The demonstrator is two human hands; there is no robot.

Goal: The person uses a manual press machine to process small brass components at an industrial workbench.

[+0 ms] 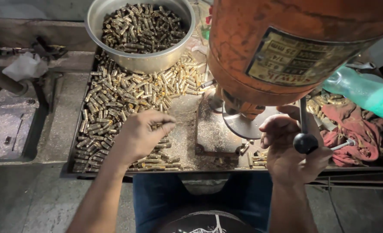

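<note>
Grimy metal bench fills the view, with a shallow tray set on it under an orange drill press — the landmark for everything else. Well left of the press lies one crumpled white rag. Left of the press, one round steel bowl stands at the far end of the tray, heaped with small brass pieces; more brass pieces, too many to count, are spread loose over the tray floor before it. The left hand reaches in from below, palm down, fingers bunched and curled over the loose pieces, seemingly pinching some, though that cannot be told for certain. Below the press head, the right hand is cupped, palm up, fingers loosely curled beside one black-knobbed lever — not clearly clasping it. Right of the press lie one red cloth and one green plastic bottle.
</note>
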